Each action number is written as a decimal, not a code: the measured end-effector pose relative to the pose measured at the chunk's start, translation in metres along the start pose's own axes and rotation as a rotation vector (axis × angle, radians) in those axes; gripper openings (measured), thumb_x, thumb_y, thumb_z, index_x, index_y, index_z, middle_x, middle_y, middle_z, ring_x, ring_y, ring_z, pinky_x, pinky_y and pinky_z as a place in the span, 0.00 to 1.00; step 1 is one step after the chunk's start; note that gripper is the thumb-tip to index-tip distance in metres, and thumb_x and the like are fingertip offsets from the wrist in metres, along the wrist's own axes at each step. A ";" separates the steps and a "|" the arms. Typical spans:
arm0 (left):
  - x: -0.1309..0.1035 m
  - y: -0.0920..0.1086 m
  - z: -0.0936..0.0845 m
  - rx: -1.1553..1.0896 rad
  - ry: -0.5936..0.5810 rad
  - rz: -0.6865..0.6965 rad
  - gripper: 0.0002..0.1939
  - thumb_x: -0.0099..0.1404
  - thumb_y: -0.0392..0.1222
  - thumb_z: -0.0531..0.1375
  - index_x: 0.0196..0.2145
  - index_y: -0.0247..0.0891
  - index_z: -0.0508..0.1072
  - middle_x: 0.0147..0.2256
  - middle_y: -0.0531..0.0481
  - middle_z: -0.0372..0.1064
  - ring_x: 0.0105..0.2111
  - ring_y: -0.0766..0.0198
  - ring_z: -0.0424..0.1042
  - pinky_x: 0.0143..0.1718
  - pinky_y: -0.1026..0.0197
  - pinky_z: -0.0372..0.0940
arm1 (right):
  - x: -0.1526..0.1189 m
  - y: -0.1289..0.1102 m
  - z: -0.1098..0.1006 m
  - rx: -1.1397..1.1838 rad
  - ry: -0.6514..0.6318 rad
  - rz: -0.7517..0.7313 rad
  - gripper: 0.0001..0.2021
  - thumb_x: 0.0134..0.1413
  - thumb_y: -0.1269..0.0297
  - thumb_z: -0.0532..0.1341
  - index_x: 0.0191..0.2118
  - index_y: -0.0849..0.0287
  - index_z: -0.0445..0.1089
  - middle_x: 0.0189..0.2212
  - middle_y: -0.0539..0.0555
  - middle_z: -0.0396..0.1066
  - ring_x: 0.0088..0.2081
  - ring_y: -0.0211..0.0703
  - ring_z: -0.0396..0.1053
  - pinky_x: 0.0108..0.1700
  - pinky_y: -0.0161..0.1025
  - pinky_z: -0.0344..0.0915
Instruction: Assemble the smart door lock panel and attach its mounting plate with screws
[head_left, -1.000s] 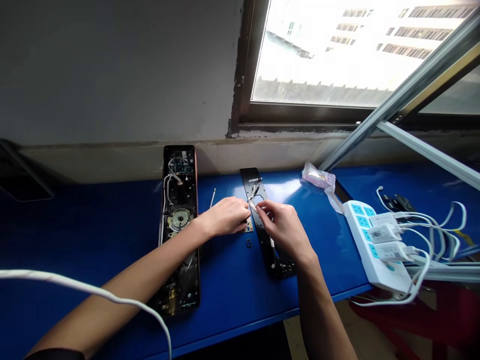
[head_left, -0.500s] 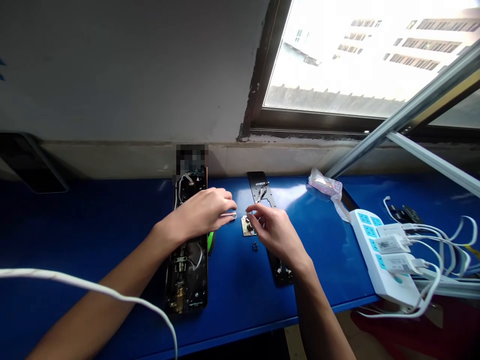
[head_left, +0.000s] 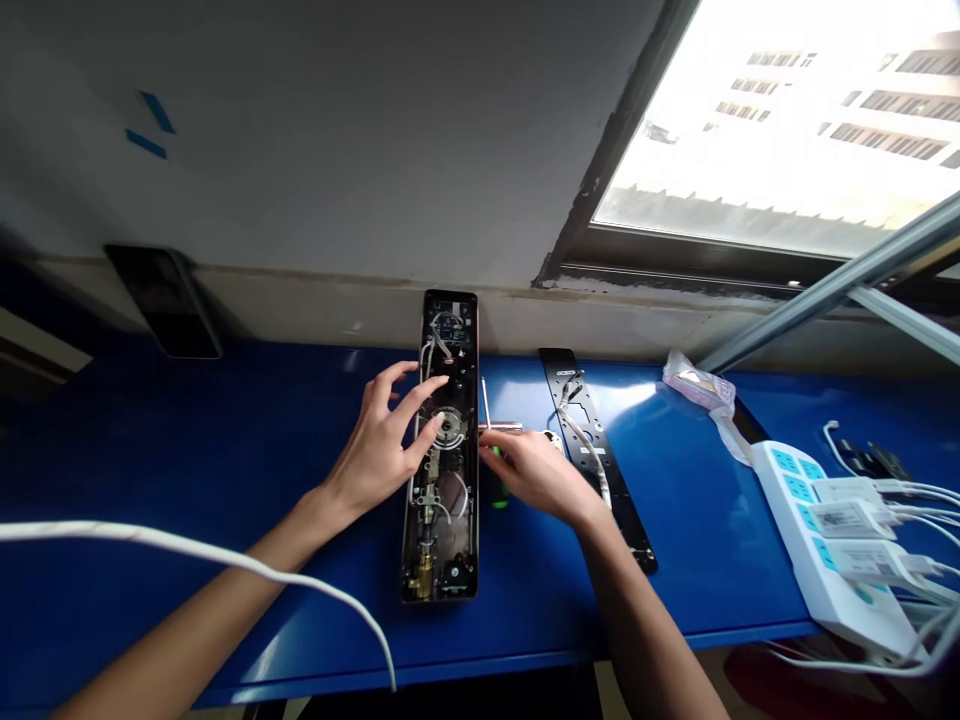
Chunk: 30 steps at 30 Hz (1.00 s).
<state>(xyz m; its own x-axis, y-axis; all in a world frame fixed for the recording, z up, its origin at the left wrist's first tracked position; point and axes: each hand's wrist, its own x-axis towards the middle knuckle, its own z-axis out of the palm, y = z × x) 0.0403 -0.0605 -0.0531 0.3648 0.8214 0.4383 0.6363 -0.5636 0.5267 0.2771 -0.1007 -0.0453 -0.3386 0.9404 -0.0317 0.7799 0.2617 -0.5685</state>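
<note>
A long black lock housing (head_left: pixel 466 400) lies open-side up, showing wires, a round metal part (head_left: pixel 450 427) and a brass cylinder (head_left: pixel 424 578). Over its middle, my left hand (head_left: pixel 386 425) has its fingers spread and nothing in them. My right hand (head_left: pixel 532 465) is at the housing's right edge, fingers pinched together; what they hold, if anything, is hidden. Beside these fingertips are a screwdriver with a green handle (head_left: pixel 499 492) and a thin shaft, and a slim pinkish piece (head_left: pixel 508 427). A small pale metal part (head_left: pixel 553 440) shows partly behind the right hand.
Right of the hands lies a black back plate (head_left: pixel 622 500) with a white wire bundle. Farther right are a plastic packet (head_left: pixel 697 383) and a white power strip (head_left: pixel 795 540) with chargers. A dark panel (head_left: pixel 165 300) leans on the wall; a white cable (head_left: pixel 187 546) crosses the front left.
The view has shifted, moving the scene rightward. My left hand has opened and moved over the housing. My right hand has left the small metal part for the housing's right edge.
</note>
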 end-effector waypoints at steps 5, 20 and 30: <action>-0.025 0.001 0.013 -0.169 -0.023 -0.138 0.22 0.78 0.41 0.51 0.67 0.49 0.60 0.68 0.41 0.51 0.68 0.50 0.60 0.68 0.41 0.62 | -0.015 -0.001 -0.043 0.010 0.091 0.068 0.12 0.73 0.54 0.54 0.51 0.53 0.70 0.38 0.54 0.78 0.26 0.38 0.71 0.29 0.35 0.64; -0.031 -0.005 0.025 -0.468 0.034 -0.210 0.16 0.79 0.44 0.52 0.62 0.45 0.60 0.64 0.38 0.60 0.46 0.61 0.76 0.51 0.51 0.76 | -0.026 -0.081 -0.105 0.049 0.532 -0.281 0.18 0.57 0.60 0.72 0.51 0.50 0.71 0.40 0.48 0.81 0.39 0.43 0.81 0.41 0.39 0.80; -0.043 -0.011 0.018 -0.630 -0.083 -0.247 0.15 0.78 0.48 0.55 0.59 0.44 0.66 0.39 0.51 0.74 0.32 0.64 0.74 0.36 0.61 0.72 | 0.010 -0.104 -0.072 0.081 0.628 -0.442 0.11 0.58 0.64 0.71 0.46 0.55 0.74 0.35 0.48 0.80 0.32 0.36 0.77 0.33 0.33 0.75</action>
<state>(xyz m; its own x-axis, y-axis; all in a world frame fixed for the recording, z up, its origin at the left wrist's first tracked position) 0.0296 -0.0878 -0.0910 0.3268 0.9222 0.2066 0.1997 -0.2811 0.9387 0.2306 -0.1033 0.0728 -0.2287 0.7055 0.6707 0.5927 0.6475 -0.4790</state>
